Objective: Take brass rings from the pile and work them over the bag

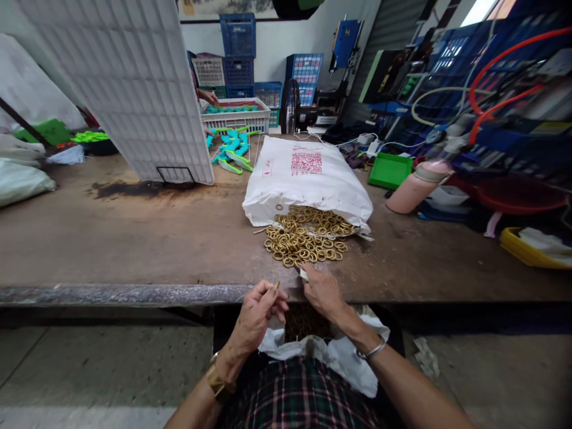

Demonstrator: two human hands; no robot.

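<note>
Gold-coloured rings [308, 238] spill in a heap from the mouth of a white woven sack [272, 179] onto the table. My left hand [261, 310] is at the table's front edge, thumb and fingers pinched on one gold ring [277, 285], seen nearly edge-on. Just right of it, my right hand [324, 292] is closed around a small tool with a pale part [304, 274] and a dark tip; its kind cannot be made out. That tip is close to the front of the ring heap. Below both hands, an open white bag [366, 357] on my lap holds more rings, partly in shadow.
A white ribbed panel [165, 89] stands on the table [134, 238] at left. Turquoise and green pieces [232, 146] lie behind, by a white crate [263, 122] and another person's hand [208, 96]. Right are a green tray [390, 170], pink bottle [415, 190] and yellow basket [522, 253].
</note>
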